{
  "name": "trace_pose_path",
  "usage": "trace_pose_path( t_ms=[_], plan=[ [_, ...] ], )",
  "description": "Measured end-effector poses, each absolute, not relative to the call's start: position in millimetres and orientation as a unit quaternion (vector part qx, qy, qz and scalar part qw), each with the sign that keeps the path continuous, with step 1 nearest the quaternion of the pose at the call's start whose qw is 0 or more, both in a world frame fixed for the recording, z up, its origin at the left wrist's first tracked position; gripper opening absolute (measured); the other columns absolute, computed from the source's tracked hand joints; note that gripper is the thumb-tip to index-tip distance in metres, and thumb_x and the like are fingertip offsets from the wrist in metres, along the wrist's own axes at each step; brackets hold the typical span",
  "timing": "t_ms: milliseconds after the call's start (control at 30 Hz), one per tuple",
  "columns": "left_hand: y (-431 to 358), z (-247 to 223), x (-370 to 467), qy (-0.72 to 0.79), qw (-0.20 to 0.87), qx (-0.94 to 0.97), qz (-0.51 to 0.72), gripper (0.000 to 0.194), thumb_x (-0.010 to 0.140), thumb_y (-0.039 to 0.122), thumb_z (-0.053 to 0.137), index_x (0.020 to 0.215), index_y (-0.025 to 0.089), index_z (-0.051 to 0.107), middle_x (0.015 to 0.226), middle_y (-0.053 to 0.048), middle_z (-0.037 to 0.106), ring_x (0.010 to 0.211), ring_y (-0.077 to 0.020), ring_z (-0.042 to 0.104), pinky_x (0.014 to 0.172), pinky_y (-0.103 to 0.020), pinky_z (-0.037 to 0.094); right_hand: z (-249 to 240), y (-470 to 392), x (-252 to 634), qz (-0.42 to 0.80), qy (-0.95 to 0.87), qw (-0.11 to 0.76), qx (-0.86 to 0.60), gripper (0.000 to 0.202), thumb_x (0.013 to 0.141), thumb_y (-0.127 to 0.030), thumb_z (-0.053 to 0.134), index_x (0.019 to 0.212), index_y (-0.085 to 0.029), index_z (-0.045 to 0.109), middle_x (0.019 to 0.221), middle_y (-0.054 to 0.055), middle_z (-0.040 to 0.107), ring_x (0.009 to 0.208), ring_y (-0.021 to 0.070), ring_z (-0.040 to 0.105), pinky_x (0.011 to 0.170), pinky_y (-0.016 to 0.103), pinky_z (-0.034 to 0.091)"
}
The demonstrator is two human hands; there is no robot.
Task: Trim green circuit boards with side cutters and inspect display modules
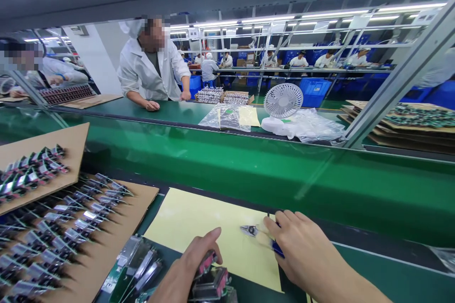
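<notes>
In the head view, the right hand (302, 244) is clasping pliers (249, 230) over a yellow sheet (199, 220) on the worktop (419, 289). Apart from it, the left hand (194, 258) is hovering at pink-sided modules (211, 284); whether it is gripping one, I cannot tell. Circuit assemblies (59, 243) are standing on cardboard (140, 199).

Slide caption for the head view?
Right hand holding pliers over a yellow sheet, left hand at small electronic assemblies, white fan beyond.
</notes>
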State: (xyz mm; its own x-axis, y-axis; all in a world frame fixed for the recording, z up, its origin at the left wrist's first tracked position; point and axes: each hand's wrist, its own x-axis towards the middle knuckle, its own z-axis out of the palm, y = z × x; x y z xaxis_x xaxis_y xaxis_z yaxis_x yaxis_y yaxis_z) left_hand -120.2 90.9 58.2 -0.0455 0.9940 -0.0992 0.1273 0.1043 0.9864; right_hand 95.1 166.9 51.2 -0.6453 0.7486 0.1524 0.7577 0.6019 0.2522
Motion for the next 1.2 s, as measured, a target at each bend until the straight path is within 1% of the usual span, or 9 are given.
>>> trace_pose_path(
  t_ms=[233, 333, 467, 600, 700, 833, 900, 1033, 1200],
  plan=[
    [79.1, 49.6, -123.5, 0.564, 0.447, 0.512, 0.468, 0.063, 0.064, 0.046, 0.065, 0.122, 0.031, 0.043, 0.091, 0.000, 0.060, 0.080, -0.0202, 0.058, 0.082, -0.030, 0.043, 56.9, 169.5, 95.6, -0.181, -0.892, -0.030, -0.413, 0.028, 0.058, -0.021, 0.069, 0.086, -0.016, 0.065, 0.068, 0.004, 0.059, 0.064, 0.0188, 0.052, 0.057, 0.031, 0.034],
    [81.4, 46.9, -124.5, 0.600, 0.436, 0.500, 0.447, 0.070, 0.062, 0.059, 0.061, 0.120, 0.027, 0.040, 0.086, -0.003, 0.059, 0.068, -0.0178, 0.056, 0.064, -0.026, 0.047, 61.6, 171.0, 100.2, -0.182, -0.891, -0.044, -0.415, 0.030, 0.056, -0.023, 0.071, 0.084, -0.015, 0.065, 0.067, 0.004, 0.059, 0.063, 0.0188, 0.052, 0.057, 0.031, 0.034],
    [87.3, 45.6, -123.3, 0.603, 0.471, 0.464, 0.445, 0.065, 0.062, 0.061, 0.059, 0.112, 0.023, 0.041, 0.081, -0.004, 0.060, 0.068, -0.0190, 0.057, 0.061, -0.026, 0.047, 67.1, 173.2, 106.7, -0.188, -0.887, -0.042, -0.419, 0.031, 0.056, -0.018, 0.070, 0.087, -0.016, 0.065, 0.071, 0.005, 0.061, 0.066, 0.0195, 0.053, 0.058, 0.031, 0.036],
    [88.7, 47.2, -118.1, 0.576, 0.499, 0.467, 0.448, 0.068, 0.061, 0.062, 0.060, 0.112, 0.023, 0.036, 0.074, -0.002, 0.057, 0.060, -0.0159, 0.054, 0.054, -0.024, 0.046, 75.8, 165.6, 110.6, -0.171, -0.893, 0.080, -0.408, 0.038, 0.056, -0.020, 0.067, 0.094, -0.017, 0.063, 0.077, 0.004, 0.062, 0.070, 0.0206, 0.054, 0.063, 0.033, 0.038],
    [88.6, 51.3, -112.5, 0.559, 0.520, 0.455, 0.458, 0.071, 0.059, 0.061, 0.063, 0.113, 0.024, 0.035, 0.075, -0.003, 0.057, 0.060, -0.0159, 0.054, 0.053, -0.023, 0.047, 79.6, 151.5, 109.7, -0.143, -0.893, 0.211, -0.372, 0.040, 0.069, -0.022, 0.055, 0.108, -0.018, 0.054, 0.092, 0.006, 0.060, 0.082, 0.0217, 0.053, 0.076, 0.035, 0.037],
    [88.9, 58.3, -105.8, 0.557, 0.531, 0.394, 0.502, 0.070, 0.052, 0.058, 0.070, 0.106, 0.023, 0.043, 0.080, -0.003, 0.059, 0.070, -0.0169, 0.055, 0.062, -0.022, 0.047, 71.3, 135.6, 104.0, -0.147, -0.888, 0.285, -0.328, 0.032, 0.079, -0.019, 0.034, 0.103, -0.020, 0.054, 0.084, 0.004, 0.060, 0.074, 0.0200, 0.054, 0.072, 0.034, 0.036],
    [88.4, 59.7, -104.4, 0.556, 0.537, 0.367, 0.517, 0.067, 0.052, 0.056, 0.072, 0.104, 0.023, 0.046, 0.078, -0.001, 0.058, 0.057, -0.0103, 0.050, 0.053, -0.018, 0.043, 64.8, 132.6, 100.7, -0.160, -0.876, 0.323, -0.322, 0.033, 0.080, -0.019, 0.030, 0.101, -0.019, 0.055, 0.079, 0.003, 0.059, 0.068, 0.0194, 0.053, 0.070, 0.033, 0.035],
    [86.5, 59.1, -103.7, 0.551, 0.583, 0.328, 0.499, 0.070, 0.056, 0.054, 0.071, 0.111, 0.023, 0.043, 0.051, 0.007, 0.050, 0.037, -0.0029, 0.027, 0.037, -0.017, 0.023, 58.6, 131.8, 95.1, -0.158, -0.875, 0.319, -0.328, 0.033, 0.077, -0.016, 0.032, 0.098, -0.019, 0.056, 0.075, 0.002, 0.060, 0.065, 0.0184, 0.053, 0.068, 0.032, 0.036],
    [86.1, 60.7, -99.8, 0.539, 0.604, 0.298, 0.505, 0.073, 0.056, 0.054, 0.072, 0.112, 0.019, 0.040, 0.039, 0.011, 0.039, 0.035, -0.0039, 0.028, 0.039, -0.019, 0.019, 58.0, 130.3, 90.3, -0.135, -0.870, 0.329, -0.341, 0.033, 0.075, -0.018, 0.035, 0.100, -0.019, 0.056, 0.078, 0.003, 0.061, 0.067, 0.0194, 0.053, 0.065, 0.031, 0.037]
  ],
)
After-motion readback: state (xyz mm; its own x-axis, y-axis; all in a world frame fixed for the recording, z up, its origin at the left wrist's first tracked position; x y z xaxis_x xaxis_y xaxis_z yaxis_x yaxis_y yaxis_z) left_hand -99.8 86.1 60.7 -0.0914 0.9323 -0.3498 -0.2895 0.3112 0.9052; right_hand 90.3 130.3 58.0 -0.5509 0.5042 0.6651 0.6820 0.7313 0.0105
